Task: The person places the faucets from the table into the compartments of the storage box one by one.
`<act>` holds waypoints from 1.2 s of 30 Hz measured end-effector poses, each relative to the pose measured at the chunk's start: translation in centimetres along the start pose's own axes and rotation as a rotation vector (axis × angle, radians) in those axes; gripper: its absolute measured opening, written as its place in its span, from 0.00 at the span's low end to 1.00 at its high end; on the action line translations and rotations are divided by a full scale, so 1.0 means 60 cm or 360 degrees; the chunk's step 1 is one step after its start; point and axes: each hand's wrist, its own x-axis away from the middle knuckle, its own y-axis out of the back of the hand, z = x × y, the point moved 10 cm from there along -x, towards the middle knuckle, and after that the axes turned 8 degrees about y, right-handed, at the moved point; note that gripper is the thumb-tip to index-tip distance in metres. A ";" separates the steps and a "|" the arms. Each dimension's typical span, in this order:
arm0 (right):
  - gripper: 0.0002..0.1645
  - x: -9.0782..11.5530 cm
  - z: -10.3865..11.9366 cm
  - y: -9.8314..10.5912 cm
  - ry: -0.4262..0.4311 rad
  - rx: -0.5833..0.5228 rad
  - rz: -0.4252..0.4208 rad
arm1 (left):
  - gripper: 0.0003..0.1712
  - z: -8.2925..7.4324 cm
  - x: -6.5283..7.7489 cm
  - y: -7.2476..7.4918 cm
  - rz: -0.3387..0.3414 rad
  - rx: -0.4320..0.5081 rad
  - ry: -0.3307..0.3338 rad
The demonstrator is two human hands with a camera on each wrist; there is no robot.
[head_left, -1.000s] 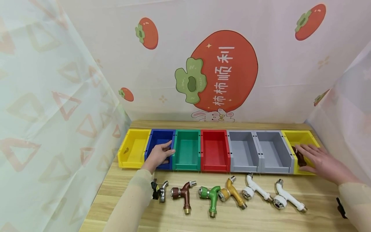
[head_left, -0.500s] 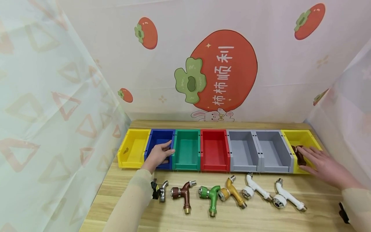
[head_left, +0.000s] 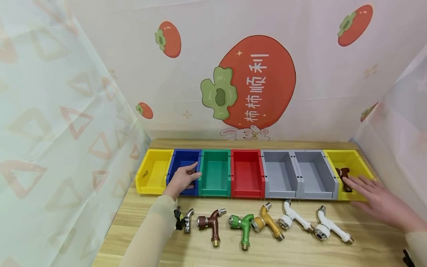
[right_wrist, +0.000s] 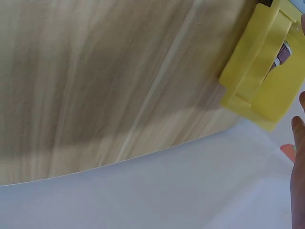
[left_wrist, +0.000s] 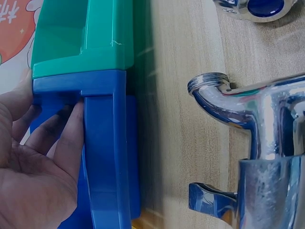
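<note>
In the head view my left hand [head_left: 181, 180] reaches into the blue bin [head_left: 185, 155]. Its thumb and fingers pinch the side wall beside the green bin [head_left: 215, 187], as the left wrist view shows. My right hand [head_left: 383, 202] is beside the right-hand yellow bin [head_left: 345, 157], fingers extended and holding nothing. Inside that bin, against its left wall, lies a dark brown faucet [head_left: 345, 178], partly covered by the fingertips. The right wrist view catches only the edge of the right hand [right_wrist: 299, 176], with a bit of brown faucet [right_wrist: 282, 56] in the bin.
A red bin [head_left: 247, 174], two grey bins and another yellow bin [head_left: 155, 170] complete the row. In front on the wooden table lie a silver faucet [head_left: 188, 220], a reddish-brown faucet [head_left: 213, 226], a green faucet [head_left: 245, 230], a golden-yellow faucet [head_left: 268, 222] and two white ones.
My right hand has let go of the dark brown faucet and drawn back to the right and down, leaving it in the yellow bin. My left hand has stayed put.
</note>
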 end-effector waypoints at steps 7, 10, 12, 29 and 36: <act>0.44 0.001 0.030 -0.002 0.0060 -0.0056 0.0027 | 0.36 0.001 0.000 0.000 0.0002 -0.0007 0.0000; 0.44 0.005 0.044 -0.007 0.0090 -0.0022 0.0093 | 0.36 0.003 -0.001 -0.002 0.0000 -0.0004 -0.0006; 0.46 0.007 0.052 -0.009 0.0120 0.0017 0.0121 | 0.36 0.003 -0.001 -0.002 -0.0003 0.0003 -0.0007; 0.73 0.003 0.118 -0.024 0.0402 0.0111 0.0273 | 0.36 0.006 -0.002 0.003 -0.0009 -0.0006 -0.0010; 0.72 0.005 0.149 -0.044 0.0515 0.0082 0.0313 | 0.36 0.004 -0.002 0.002 -0.0007 -0.0018 -0.0029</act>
